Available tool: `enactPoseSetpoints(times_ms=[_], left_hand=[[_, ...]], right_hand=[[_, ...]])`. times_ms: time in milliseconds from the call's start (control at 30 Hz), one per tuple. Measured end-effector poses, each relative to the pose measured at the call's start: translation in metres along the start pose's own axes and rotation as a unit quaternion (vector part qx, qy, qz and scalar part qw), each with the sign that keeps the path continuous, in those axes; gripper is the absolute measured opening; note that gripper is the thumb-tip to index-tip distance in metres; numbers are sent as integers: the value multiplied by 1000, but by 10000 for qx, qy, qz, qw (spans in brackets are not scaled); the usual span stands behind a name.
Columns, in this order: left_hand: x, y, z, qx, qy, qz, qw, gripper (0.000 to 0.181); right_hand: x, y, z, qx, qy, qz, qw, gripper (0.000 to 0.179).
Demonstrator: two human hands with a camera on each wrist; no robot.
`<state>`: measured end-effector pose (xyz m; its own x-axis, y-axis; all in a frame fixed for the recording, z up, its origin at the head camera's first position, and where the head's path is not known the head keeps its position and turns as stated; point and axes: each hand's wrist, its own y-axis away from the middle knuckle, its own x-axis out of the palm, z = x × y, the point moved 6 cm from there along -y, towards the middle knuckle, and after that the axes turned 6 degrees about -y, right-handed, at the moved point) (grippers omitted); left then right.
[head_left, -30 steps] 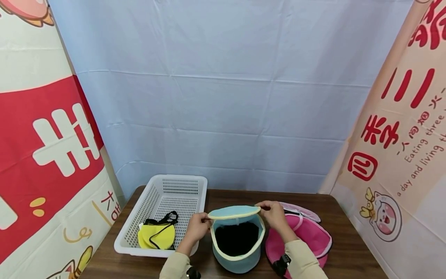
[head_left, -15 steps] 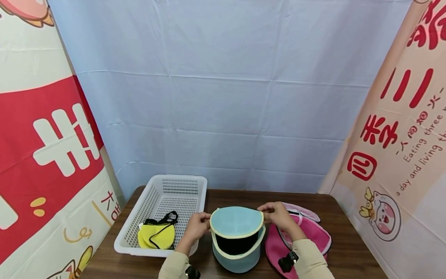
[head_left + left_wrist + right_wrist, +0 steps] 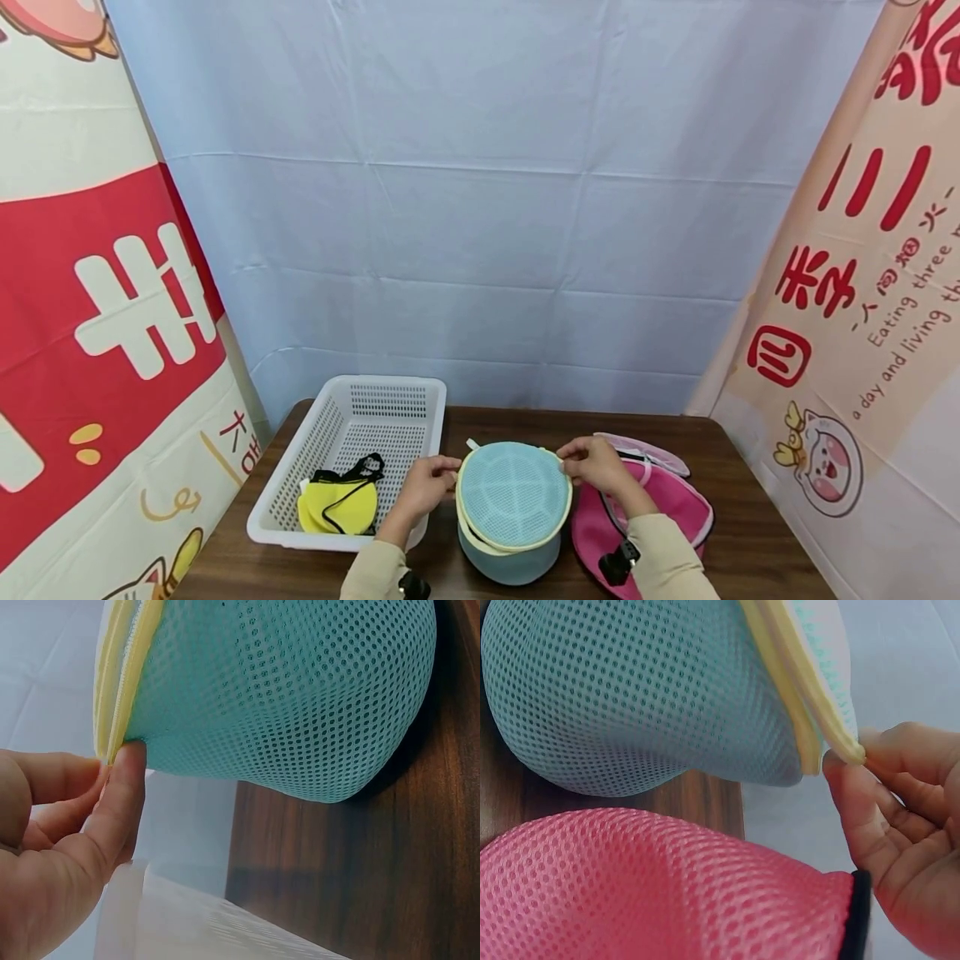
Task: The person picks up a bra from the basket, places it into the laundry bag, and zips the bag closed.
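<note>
A: Left hand (image 3: 426,486) and right hand (image 3: 597,463) are pinching yellow edging (image 3: 136,675) on the blue bag (image 3: 512,567), sitting on the table (image 3: 750,517)!
B: It's probably weighing little, flexing easily; that edging's offering the best hold!

Soft, even light fills the head view, while the left wrist view shows a dark shadow on the surface (image 3: 352,877) beside the mesh bag (image 3: 300,697) and a washed-out, blurred basket (image 3: 180,919) (the cloth backdrop (image 3: 900,660) in the right wrist view looks similarly hazy).
</note>
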<state>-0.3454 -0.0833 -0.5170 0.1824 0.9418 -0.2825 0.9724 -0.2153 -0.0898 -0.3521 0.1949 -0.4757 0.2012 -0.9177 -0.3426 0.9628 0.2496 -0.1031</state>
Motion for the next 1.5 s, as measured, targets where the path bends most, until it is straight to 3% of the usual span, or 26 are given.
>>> enactPoseSetpoints(times_ms=[333,400,567,633,800,933,1167,1267,1500], left_hand=[[2,2,0,-2,-26,-28,10000,25],[1,8,-13,15,-71,-66,10000,24],[2,7,-15,21,-99,-101,9999,21],[3,3,-4,-7,-120,-103,9999,21],[2,3,-3,-39,-193,-143,9997,19],[2,2,-3,-25,-242,-126,9996,19],[3,-1,-5,45,-408,-165,9990,17],[3,-2,-5,63,-536,-201,9983,15],[2,-2,-3,-4,-552,-182,9983,14]], right_hand=[[2,2,2,-16,329,-161,9993,13],[1,2,4,-208,800,-372,9959,11],[1,-2,11,-597,1802,-848,9781,14],[4,-6,9,-600,1881,-822,9769,18],[14,-19,-5,-592,2038,-585,9755,27],[20,-27,-12,-475,1810,-278,9819,36],[28,-34,-13,-478,1405,578,9872,42],[26,-33,-9,-535,1622,594,9835,33],[22,-31,1,-641,2282,218,9713,18]])
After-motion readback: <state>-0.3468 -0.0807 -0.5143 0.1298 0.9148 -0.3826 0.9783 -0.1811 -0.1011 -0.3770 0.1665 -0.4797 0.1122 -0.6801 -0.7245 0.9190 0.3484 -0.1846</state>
